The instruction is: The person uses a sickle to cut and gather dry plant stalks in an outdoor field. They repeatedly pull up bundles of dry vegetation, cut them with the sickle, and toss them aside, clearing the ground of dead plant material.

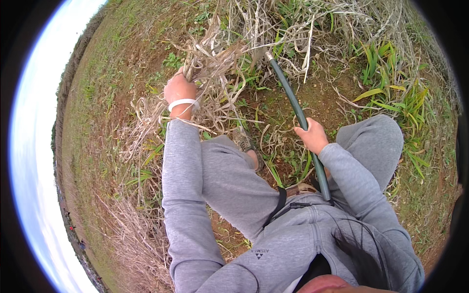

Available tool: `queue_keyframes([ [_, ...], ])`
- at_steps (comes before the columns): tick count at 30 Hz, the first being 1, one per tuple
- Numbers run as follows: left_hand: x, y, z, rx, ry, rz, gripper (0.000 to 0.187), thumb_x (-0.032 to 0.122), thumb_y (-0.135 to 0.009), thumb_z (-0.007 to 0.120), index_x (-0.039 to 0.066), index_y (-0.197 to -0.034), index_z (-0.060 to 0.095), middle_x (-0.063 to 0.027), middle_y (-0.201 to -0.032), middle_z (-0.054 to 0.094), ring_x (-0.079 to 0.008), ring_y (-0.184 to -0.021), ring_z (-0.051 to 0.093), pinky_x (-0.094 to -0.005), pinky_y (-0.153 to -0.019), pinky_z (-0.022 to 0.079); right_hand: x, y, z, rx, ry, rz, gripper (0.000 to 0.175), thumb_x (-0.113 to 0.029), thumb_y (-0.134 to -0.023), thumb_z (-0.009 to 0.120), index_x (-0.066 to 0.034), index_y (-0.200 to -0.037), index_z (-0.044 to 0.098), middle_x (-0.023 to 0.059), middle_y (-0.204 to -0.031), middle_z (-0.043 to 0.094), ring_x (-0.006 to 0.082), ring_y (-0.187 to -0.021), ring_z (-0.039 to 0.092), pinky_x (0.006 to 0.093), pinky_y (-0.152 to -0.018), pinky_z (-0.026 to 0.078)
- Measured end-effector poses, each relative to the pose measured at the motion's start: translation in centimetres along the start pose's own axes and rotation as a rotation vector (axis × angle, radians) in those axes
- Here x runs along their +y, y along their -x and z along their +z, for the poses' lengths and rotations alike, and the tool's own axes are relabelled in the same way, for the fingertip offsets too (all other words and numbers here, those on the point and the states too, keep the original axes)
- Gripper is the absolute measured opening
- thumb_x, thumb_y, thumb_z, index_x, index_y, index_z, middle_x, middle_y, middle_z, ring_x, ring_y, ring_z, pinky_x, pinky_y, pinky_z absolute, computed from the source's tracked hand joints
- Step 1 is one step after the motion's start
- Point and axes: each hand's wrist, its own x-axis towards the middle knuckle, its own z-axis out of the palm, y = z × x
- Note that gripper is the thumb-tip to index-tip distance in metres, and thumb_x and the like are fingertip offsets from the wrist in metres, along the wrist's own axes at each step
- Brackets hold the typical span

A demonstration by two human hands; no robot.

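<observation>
My left hand (pixel 180 88), with a white band at the wrist, is closed around a bunch of dry, straw-coloured leaves (pixel 214 60). The dry blades spread up and right out of the fist. My right hand (pixel 311 136) grips a long dark green tool handle (pixel 289 91) partway along. Its butt end is near my waist, and the far end has a short pale metal part (pixel 269 55) that reaches the edge of the dry growth. A blurred, dull shape lies beyond that end; I cannot tell what kind of tool head it is.
My knees, in grey trousers (pixel 370 150), are bent low over reddish soil (pixel 322 93). A shoe (pixel 249 146) is planted between the hands. Tangled dry stalks (pixel 340 22) stand ahead, green-yellow leafy plants (pixel 381 69) to the right. Several small distant figures (pixel 82 244) show at far left.
</observation>
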Motion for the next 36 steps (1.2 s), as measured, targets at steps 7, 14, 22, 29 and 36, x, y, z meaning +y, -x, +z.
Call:
queue_keyframes([
  [7, 0.0, -0.1, 0.4, 0.020, 0.015, 0.042, 0.049, 0.018, -0.079, 0.063, 0.023, -0.128, 0.061, -0.0158, -0.097, 0.070, -0.0349, -0.091, 0.067, -0.0440, -0.081, 0.053, 0.6, -0.2, 0.2, 0.187, 0.268, -0.190, 0.028, -0.022, -0.086, 0.068, 0.0008, -0.093, 0.052, 0.0173, -0.068, 0.060, 0.0314, -0.057, 0.061, 0.0426, -0.053, 0.047],
  [14, 0.2, -0.2, 0.7, 0.025, 0.013, 0.033, 0.051, 0.016, -0.078, 0.063, 0.023, -0.129, 0.061, -0.0162, -0.095, 0.070, -0.0354, -0.091, 0.067, -0.0455, -0.081, 0.052, 1.1, -1.6, 1.2, 0.106, 0.388, -0.085, 0.033, -0.027, -0.087, 0.067, 0.0012, -0.096, 0.053, 0.0226, -0.081, 0.065, 0.0411, -0.078, 0.064, 0.0499, -0.071, 0.050],
  [22, -0.2, 0.3, 0.3, 0.003, 0.103, 0.030, 0.037, 0.016, -0.076, 0.062, 0.020, -0.113, 0.064, -0.0171, -0.095, 0.070, -0.0375, -0.091, 0.066, -0.0473, -0.081, 0.052, 1.1, -1.2, 1.7, -0.039, 0.273, -0.152, 0.032, -0.026, -0.085, 0.068, 0.0014, -0.095, 0.055, 0.0217, -0.080, 0.064, 0.0382, -0.077, 0.065, 0.0466, -0.070, 0.050],
  [29, -0.2, 0.3, 0.3, 0.013, 0.081, 0.019, 0.036, 0.016, -0.077, 0.061, 0.020, -0.113, 0.064, -0.0168, -0.095, 0.070, -0.0381, -0.091, 0.066, -0.0479, -0.079, 0.052, 0.4, -0.1, 2.4, -0.121, 0.172, -0.148, 0.029, -0.025, -0.083, 0.069, 0.0001, -0.094, 0.058, 0.0189, -0.076, 0.063, 0.0323, -0.071, 0.064, 0.0424, -0.068, 0.049],
  [36, -0.3, 0.3, 0.2, 0.000, 0.095, 0.031, 0.038, 0.015, -0.077, 0.061, 0.019, -0.114, 0.065, -0.0170, -0.096, 0.070, -0.0377, -0.091, 0.066, -0.0475, -0.079, 0.052, 0.8, -2.1, 1.7, 0.104, 0.117, -0.067, 0.030, -0.024, -0.082, 0.069, 0.0019, -0.092, 0.058, 0.0208, -0.077, 0.064, 0.0366, -0.073, 0.064, 0.0451, -0.069, 0.049],
])
